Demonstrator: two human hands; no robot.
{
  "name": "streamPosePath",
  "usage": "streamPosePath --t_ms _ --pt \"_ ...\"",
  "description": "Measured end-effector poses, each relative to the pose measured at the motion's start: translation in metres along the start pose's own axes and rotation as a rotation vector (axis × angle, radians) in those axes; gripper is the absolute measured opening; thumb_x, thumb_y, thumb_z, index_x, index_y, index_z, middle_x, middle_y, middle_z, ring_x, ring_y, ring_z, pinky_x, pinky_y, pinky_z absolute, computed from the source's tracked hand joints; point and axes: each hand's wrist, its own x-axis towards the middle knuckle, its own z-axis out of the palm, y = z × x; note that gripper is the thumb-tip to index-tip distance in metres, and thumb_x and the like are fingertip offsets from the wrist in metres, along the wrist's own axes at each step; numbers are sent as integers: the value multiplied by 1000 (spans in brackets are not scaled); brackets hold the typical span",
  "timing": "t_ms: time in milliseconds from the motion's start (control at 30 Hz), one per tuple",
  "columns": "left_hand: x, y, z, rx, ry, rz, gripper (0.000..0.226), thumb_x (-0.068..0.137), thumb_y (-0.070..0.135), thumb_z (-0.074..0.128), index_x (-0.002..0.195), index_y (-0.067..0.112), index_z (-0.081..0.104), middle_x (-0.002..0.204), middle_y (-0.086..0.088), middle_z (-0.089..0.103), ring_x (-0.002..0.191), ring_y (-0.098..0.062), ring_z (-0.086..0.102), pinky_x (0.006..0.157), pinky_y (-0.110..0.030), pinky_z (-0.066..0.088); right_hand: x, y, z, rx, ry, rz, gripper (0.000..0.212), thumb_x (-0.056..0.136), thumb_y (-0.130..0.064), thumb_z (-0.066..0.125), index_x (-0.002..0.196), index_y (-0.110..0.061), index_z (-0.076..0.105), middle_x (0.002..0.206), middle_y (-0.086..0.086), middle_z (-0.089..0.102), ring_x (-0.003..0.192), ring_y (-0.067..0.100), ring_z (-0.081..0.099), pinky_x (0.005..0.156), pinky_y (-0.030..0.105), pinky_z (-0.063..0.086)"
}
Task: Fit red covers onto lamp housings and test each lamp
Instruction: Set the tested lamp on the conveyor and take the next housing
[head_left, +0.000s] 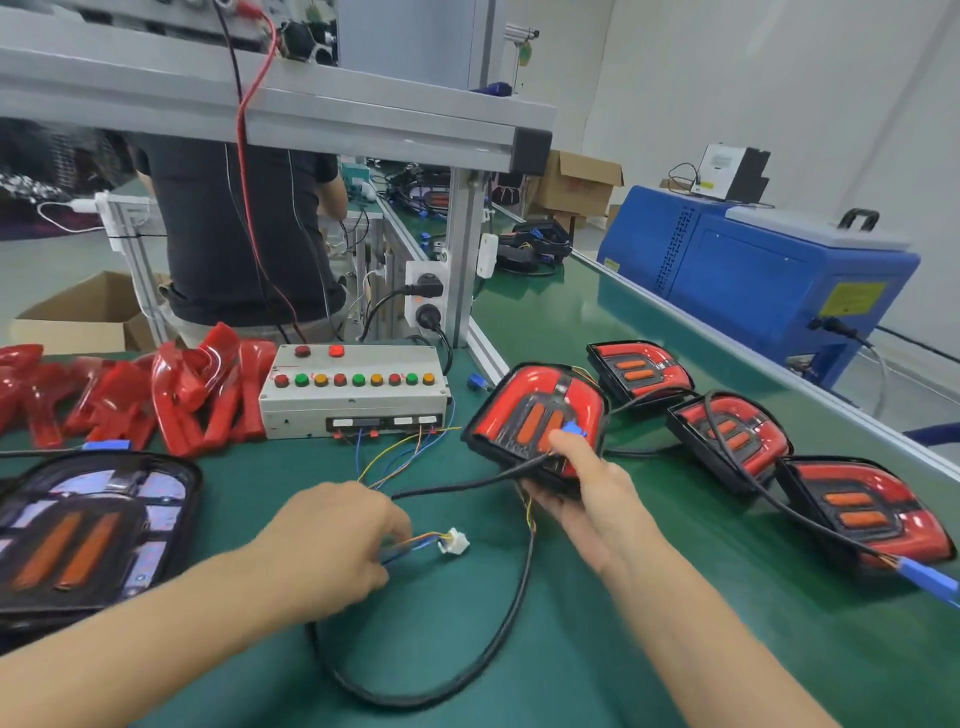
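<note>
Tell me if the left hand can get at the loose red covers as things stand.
Probably yes, once freed. The left hand is pinching the wires behind the white connector, so it must let go first. The red covers lie to its far left beside the test box, with bare mat between them.

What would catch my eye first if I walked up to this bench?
Probably the red lamp tilted up at the centre of the green table, gripped by the right hand. Left of it sits a grey test box with coloured buttons, beside a heap of loose red covers. The left hand pinches thin wires ending in a white connector.
</note>
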Motion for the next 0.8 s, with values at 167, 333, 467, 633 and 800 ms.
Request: streamPosePath --t_ms 167,333,467,633,800 --pt "7 0 -9 417 265 131 48 85 59 39 91 21 67 91 6 64 94 -20 57 86 -36 30 -5 -40 0 308 -12 -99 13 87 -10 66 78 -4 60 82 15 65 79 24 68 77 41 60" --pt "8 -12 -27 262 669 310 55 88 60 34 90 22 73 95 8 67 111 -16 55 109 -50 19 -3 -72 -21 425 60 -205 15 87 -12 68 83 -4 56 93 18 65 89 28 69 73 39 61" --pt "16 -6 -24 218 713 473 36 93 47 36 107 26 63 126 1 58 131 -22 42 113 -50 13 5 -91 -38 331 192 -311 12 89 -13 66 86 -6 57 83 10 65 71 19 70 76 33 59" --pt "34 -29 10 71 463 218 55 91 63 19 118 33 56 133 7 51 128 -19 40 113 -36 7 20 -120 -68 179 410 -407 27 88 -10 67 106 0 50 81 9 58 58 13 63 62 27 58" --pt "38 -68 48 86 119 -45 66 87 73 15 116 32 58 123 3 59 117 -22 44 95 -52 27 50 -142 -93 35 552 -366 33 88 -14 68 107 -2 45 98 13 57 74 20 61 83 39 58"
